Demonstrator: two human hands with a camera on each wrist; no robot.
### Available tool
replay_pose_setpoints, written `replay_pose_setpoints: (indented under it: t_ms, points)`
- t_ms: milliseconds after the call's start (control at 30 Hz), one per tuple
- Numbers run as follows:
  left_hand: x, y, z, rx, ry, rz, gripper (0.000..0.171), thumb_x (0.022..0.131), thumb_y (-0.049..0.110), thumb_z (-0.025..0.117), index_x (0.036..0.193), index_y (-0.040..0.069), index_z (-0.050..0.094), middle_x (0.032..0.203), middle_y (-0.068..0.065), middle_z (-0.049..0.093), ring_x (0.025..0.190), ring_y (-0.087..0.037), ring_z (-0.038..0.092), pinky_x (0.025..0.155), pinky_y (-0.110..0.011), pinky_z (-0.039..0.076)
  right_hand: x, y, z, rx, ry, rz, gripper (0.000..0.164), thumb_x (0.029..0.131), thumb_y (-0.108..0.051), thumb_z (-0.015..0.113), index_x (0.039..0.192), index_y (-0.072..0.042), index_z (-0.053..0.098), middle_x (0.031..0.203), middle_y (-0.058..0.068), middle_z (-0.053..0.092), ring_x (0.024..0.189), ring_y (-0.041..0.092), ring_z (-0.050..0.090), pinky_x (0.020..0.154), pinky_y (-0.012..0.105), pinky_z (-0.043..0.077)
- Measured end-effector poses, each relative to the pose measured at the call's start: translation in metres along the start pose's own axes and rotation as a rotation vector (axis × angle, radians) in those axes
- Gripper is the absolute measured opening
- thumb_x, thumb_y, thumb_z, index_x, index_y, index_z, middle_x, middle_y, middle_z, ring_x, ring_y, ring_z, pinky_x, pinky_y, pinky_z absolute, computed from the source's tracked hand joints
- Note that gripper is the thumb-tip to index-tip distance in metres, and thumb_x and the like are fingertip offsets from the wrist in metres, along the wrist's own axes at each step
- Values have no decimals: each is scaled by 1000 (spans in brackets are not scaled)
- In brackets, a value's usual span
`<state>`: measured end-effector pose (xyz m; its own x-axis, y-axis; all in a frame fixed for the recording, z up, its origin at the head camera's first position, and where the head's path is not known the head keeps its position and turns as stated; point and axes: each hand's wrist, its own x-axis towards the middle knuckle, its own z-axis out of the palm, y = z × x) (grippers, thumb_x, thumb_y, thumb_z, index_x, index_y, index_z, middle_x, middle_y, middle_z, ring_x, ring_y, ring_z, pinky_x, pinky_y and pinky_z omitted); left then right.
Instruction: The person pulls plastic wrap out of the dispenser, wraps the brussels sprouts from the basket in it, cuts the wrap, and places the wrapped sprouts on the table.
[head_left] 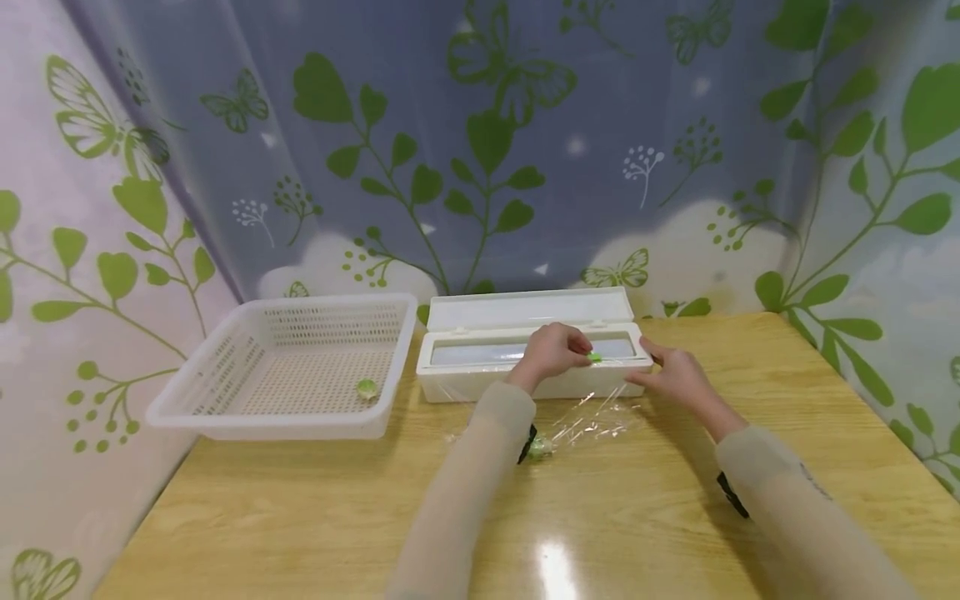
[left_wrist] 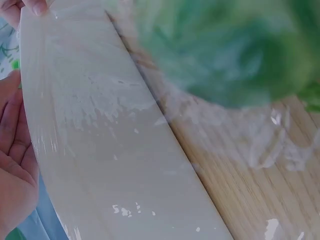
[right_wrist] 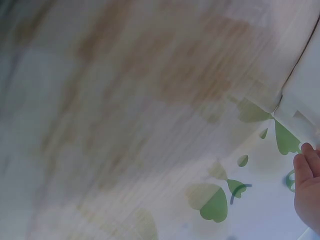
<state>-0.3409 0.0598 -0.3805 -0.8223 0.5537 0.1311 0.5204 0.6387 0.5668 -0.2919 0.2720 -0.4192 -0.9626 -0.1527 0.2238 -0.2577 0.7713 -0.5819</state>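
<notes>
A white cling film dispenser box stands with its lid raised at the back. Over its front hangs clear cling film, reaching the table. At the box's front rim, my left hand pinches a small green slide cutter near the right end. My right hand grips the box's right end, thumb in front and fingers behind. A round green vegetable, like a small cabbage, lies by the film under the left wrist. It looms close and blurred in the left wrist view.
A white perforated basket stands to the left, with another small green vegetable inside. The wooden table meets a leaf-patterned curtain behind the box and on both sides.
</notes>
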Motion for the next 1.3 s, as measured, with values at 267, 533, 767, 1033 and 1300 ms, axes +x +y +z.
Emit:
replay_pose_setpoints:
  t_ms: [267, 533, 767, 1033, 1300]
  points:
    - [-3, -6, -4, -18, -2, -2, 16, 74, 18, 72, 88, 12, 68, 82, 6, 66, 72, -1, 58, 71, -14, 41, 1, -3, 1, 10, -18, -5, 75, 74, -29, 71, 127, 11, 35, 120, 31, 39, 62, 22, 49, 50, 26, 37]
    - [-8, -11, -8, -24, 2, -11, 16, 74, 18, 72, 88, 12, 68, 82, 6, 66, 71, -1, 58, 71, -14, 41, 4, -7, 4, 3, -19, -10, 74, 75, -28, 71, 127, 10, 35, 118, 32, 41, 58, 21, 48, 51, 28, 38]
    - [-15, -17, -19, 2, 8, -15, 15, 74, 18, 72, 88, 12, 68, 83, 6, 66, 72, -2, 58, 72, -14, 41, 2, -9, 1, 35, -37, 12, 77, 75, -31, 70, 129, 9, 32, 122, 32, 37, 57, 21, 44, 44, 26, 34]
    - [-23, -27, -30, 2, -12, -41, 16, 75, 17, 71, 89, 10, 68, 85, 4, 66, 74, -4, 59, 72, -16, 42, 0, -4, -3, 10, -32, 3, 77, 76, -33, 68, 129, 9, 32, 123, 31, 37, 93, 32, 53, 53, 28, 37]
    - [-30, -39, -36, 8, -4, -57, 16, 75, 18, 71, 89, 10, 68, 84, 4, 66, 73, -5, 59, 71, -16, 42, -2, -4, -2, 15, -25, 8, 76, 76, -30, 70, 128, 10, 33, 119, 33, 38, 53, 19, 40, 43, 26, 32]
